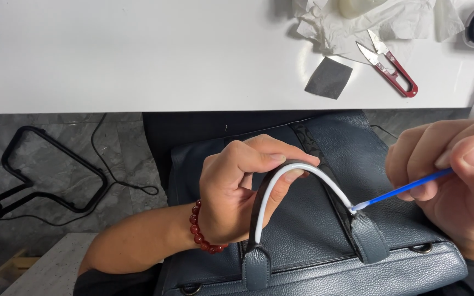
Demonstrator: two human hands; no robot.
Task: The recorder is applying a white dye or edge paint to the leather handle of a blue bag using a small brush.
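Fingers of the left hand (231, 192) pinch the arched bag handle (297, 183) at its crest, above the navy leather handbag (325, 241). Right hand (456, 181) fingers clamp a blue swab stick (407, 189), its long axis running from upper right down-left, white tip touching the handle's white edge just above the right-hand leather tab (370, 237).
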